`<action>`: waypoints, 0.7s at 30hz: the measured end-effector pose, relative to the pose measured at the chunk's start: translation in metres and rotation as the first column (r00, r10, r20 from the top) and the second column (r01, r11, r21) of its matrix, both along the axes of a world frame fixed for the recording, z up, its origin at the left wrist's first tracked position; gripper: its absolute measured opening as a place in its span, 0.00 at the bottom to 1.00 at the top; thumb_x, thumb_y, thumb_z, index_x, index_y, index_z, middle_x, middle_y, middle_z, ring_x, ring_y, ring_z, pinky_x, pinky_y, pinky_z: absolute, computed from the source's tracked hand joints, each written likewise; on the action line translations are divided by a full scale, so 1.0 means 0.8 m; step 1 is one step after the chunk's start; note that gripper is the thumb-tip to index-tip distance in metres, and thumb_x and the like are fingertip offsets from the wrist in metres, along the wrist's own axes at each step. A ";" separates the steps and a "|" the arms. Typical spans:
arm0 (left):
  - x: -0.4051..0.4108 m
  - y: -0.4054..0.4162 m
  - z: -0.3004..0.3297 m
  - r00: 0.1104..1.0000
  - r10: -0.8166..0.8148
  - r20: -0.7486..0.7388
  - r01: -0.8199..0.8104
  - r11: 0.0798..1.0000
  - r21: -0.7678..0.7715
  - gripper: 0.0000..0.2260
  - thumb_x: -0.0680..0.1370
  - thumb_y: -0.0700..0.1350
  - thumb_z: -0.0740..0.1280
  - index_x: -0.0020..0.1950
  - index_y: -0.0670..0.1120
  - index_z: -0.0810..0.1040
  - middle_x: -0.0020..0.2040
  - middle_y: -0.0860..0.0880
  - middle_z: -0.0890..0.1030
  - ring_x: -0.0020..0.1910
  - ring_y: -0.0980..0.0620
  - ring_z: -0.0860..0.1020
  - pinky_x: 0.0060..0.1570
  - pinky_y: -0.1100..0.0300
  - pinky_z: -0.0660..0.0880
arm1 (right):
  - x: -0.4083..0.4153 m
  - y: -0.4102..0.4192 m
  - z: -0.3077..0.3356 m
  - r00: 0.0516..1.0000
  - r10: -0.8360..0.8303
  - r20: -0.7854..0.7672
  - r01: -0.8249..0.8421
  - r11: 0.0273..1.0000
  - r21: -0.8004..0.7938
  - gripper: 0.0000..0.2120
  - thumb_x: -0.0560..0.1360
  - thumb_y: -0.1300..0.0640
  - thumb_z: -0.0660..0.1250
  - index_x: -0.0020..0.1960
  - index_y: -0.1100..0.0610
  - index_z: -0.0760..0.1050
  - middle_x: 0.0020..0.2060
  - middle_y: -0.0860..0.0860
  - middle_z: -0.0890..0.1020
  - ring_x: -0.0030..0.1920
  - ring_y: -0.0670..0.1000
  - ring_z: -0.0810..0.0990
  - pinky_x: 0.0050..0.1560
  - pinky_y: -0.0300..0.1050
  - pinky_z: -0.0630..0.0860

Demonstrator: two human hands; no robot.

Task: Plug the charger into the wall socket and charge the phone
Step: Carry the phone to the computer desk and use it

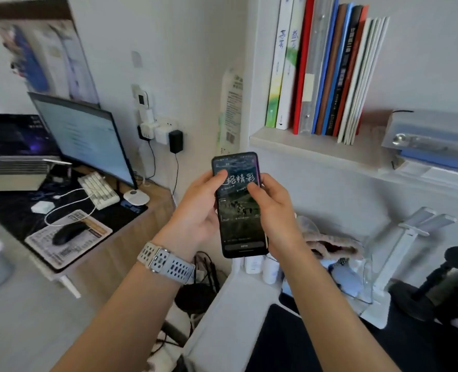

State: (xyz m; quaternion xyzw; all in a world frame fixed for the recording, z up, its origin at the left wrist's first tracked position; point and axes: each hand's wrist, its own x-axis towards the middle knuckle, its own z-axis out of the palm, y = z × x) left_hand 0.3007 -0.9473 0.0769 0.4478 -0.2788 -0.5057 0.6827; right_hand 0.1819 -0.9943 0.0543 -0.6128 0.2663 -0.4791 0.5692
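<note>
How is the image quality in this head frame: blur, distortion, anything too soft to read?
Head view: even, soft daylight; wide-angle bending tilts the books and monitor; edges are smeared; the phone in both hands (left, right) is sharpest, its small text unreadable.

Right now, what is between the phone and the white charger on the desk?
In the head view, the left hand gripping the phone, then the desk's wooden edge, the monitor's white base and the keyboard, before the white charger.
</note>
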 end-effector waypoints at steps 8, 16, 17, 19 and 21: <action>0.109 0.138 0.022 0.952 0.303 0.041 -0.304 0.952 0.017 0.11 0.82 0.43 0.61 0.61 0.43 0.79 0.54 0.42 0.85 0.54 0.44 0.83 0.55 0.46 0.79 | 0.141 0.099 0.011 0.959 0.278 0.048 -0.278 0.961 -0.009 0.09 0.79 0.61 0.60 0.52 0.54 0.79 0.47 0.54 0.85 0.47 0.50 0.83 0.49 0.46 0.79; 0.244 0.348 0.024 0.829 0.551 0.100 -0.554 0.832 0.007 0.09 0.82 0.43 0.60 0.53 0.46 0.81 0.43 0.47 0.87 0.42 0.51 0.85 0.42 0.53 0.83 | 0.304 0.280 0.014 0.839 0.543 0.042 -0.543 0.840 -0.015 0.11 0.79 0.57 0.60 0.51 0.45 0.80 0.47 0.48 0.86 0.49 0.47 0.84 0.46 0.41 0.79; 0.258 0.375 0.023 0.810 0.577 0.105 -0.580 0.814 0.003 0.09 0.82 0.43 0.61 0.52 0.47 0.81 0.43 0.48 0.87 0.42 0.51 0.85 0.42 0.53 0.83 | 0.322 0.304 0.013 0.819 0.572 0.043 -0.572 0.820 -0.012 0.11 0.79 0.58 0.60 0.51 0.46 0.80 0.47 0.49 0.86 0.49 0.48 0.84 0.46 0.42 0.80; 0.285 0.427 0.022 0.778 0.619 0.111 -0.622 0.783 -0.011 0.09 0.82 0.43 0.61 0.51 0.46 0.80 0.41 0.48 0.87 0.40 0.52 0.85 0.41 0.54 0.83 | 0.357 0.350 0.012 0.786 0.616 0.059 -0.616 0.788 -0.013 0.11 0.79 0.59 0.60 0.52 0.49 0.79 0.46 0.49 0.85 0.48 0.48 0.84 0.45 0.42 0.79; 0.310 0.473 0.022 0.747 0.656 0.111 -0.659 0.752 -0.012 0.09 0.82 0.43 0.61 0.50 0.46 0.80 0.40 0.49 0.87 0.38 0.53 0.85 0.39 0.55 0.83 | 0.389 0.394 0.011 0.741 0.666 0.084 -0.669 0.743 0.018 0.11 0.80 0.60 0.60 0.52 0.50 0.79 0.46 0.49 0.86 0.48 0.49 0.84 0.48 0.45 0.80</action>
